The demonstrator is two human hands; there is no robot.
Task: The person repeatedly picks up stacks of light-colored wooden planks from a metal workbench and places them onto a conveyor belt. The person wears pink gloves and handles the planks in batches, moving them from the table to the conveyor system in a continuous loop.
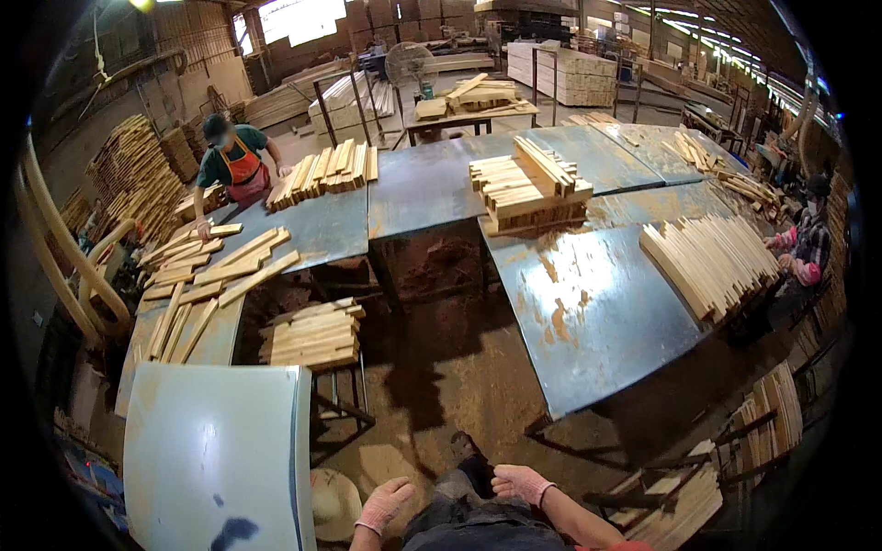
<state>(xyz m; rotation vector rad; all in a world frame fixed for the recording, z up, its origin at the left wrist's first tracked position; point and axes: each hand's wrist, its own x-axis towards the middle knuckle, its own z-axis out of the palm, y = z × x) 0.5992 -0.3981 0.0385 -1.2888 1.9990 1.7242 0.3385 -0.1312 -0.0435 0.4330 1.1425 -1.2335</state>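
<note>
My left hand (384,503), in a pale pink work glove, hangs low in front of my body with its fingers curled in. To its left are a round pale stool top (334,507) and a white-topped machine or table (216,432). My right hand (520,483), gloved the same way, is closed in a loose fist over my right leg. Nothing shows in either hand, and neither touches any wood. The nearest wooden strips are a stack (317,334) on a metal stand ahead to the left.
Metal-topped tables (597,317) curve around me, with wood stacks (533,188) and a slanted row of strips (712,262). A co-worker (241,165) in an orange apron handles strips at left; another person (808,243) stands at right. Wood-laden racks (680,505) stand close by.
</note>
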